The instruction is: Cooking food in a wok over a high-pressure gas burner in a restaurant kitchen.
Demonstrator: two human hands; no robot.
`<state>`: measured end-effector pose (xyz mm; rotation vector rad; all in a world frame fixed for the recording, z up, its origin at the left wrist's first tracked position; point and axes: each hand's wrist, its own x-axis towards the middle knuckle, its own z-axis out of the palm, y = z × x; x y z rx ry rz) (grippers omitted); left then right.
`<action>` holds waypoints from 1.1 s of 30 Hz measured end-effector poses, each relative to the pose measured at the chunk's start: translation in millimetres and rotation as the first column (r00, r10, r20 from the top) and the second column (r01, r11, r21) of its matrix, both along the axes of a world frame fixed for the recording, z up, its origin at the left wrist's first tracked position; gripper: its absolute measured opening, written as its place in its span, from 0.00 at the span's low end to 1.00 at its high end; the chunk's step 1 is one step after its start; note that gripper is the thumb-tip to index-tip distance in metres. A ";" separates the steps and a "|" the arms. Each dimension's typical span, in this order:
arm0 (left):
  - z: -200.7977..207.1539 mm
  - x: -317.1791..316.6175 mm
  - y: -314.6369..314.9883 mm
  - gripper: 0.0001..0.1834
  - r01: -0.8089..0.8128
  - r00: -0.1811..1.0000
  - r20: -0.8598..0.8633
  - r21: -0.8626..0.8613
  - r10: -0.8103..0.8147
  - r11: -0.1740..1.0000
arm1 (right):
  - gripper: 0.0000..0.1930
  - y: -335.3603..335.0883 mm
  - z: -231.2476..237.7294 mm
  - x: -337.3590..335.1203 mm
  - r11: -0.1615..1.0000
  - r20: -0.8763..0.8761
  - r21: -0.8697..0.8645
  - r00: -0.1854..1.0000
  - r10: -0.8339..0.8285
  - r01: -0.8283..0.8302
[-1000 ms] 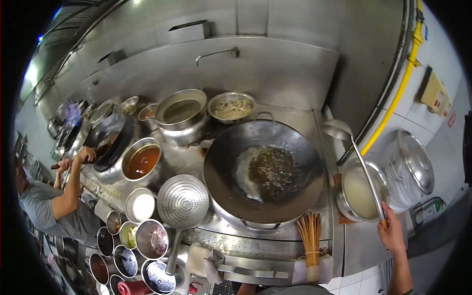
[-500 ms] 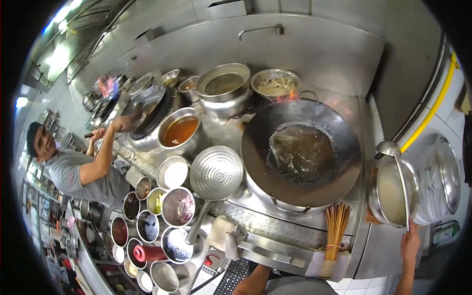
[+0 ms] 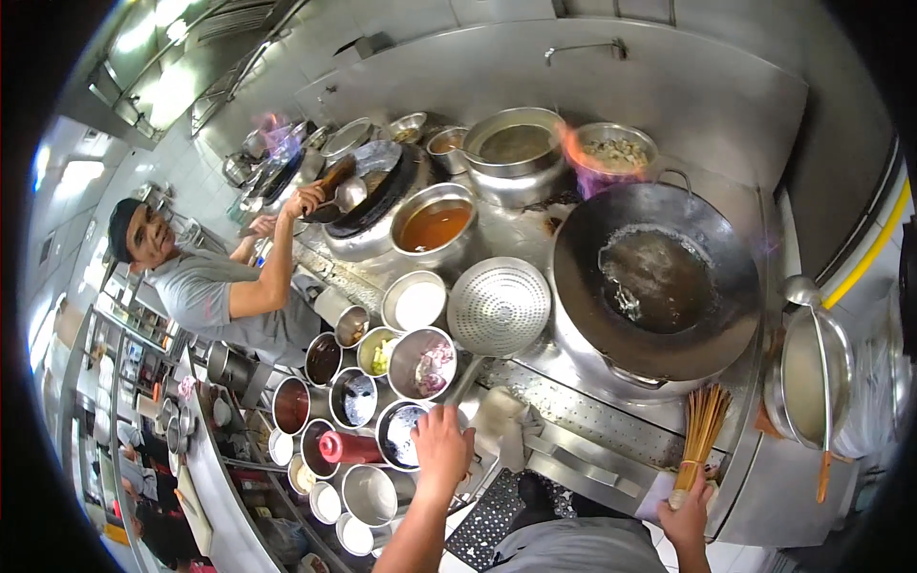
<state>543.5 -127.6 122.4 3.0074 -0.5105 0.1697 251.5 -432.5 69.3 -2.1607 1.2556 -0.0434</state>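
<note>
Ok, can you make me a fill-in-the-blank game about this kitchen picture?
1. The person's own hand at the bundle of thin sticks is the ____ one.
2. The round metal skimmer is dotted with lots of small ____.
3. The bottle among the metal pots is coloured ____.
4. The long pipe at the far right is coloured ____.

Missing words: right; holes; red; yellow.

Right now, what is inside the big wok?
The wok holds murky brown liquid with pale froth at its edge. The liquid covers the wok's bottom, so anything lying there cannot be seen.
</note>
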 end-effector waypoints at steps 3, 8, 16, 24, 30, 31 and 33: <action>-34.2 22.1 12.2 0.24 -0.011 1.000 -0.012 0.195 0.014 0.981 | 0.42 -31.7 -16.1 -20.7 0.982 0.211 0.064 0.965 0.159 -0.176; -32.1 31.3 24.8 0.31 0.002 0.938 -0.345 0.067 0.022 0.998 | 0.37 -48.4 89.3 -39.7 0.814 0.379 0.573 0.911 -0.163 -0.093; -16.8 66.0 21.5 0.30 0.192 0.967 -0.182 0.049 -0.180 0.980 | 0.36 16.6 129.2 140.0 0.730 0.169 0.182 0.752 0.637 -0.659; -5.0 34.6 30.3 0.30 0.055 0.953 -0.300 0.030 -0.044 0.998 | 0.22 36.0 118.0 190.6 0.538 -0.399 0.057 0.475 0.784 -0.841; -21.7 -18.3 24.8 0.32 0.280 0.936 -0.039 -0.521 -0.350 0.806 | 0.23 -52.9 151.5 42.2 0.647 -0.658 0.089 0.443 0.609 -0.757; -35.6 -26.5 22.4 0.33 0.189 0.938 -0.133 -0.576 -0.319 0.796 | 0.23 -62.1 157.3 41.0 0.667 -0.667 0.087 0.454 0.591 -0.740; -80.4 -26.8 15.7 0.36 0.026 0.935 -0.269 -0.599 -0.232 0.800 | 0.19 -87.8 154.6 45.5 0.792 -0.713 0.073 0.523 0.467 -0.607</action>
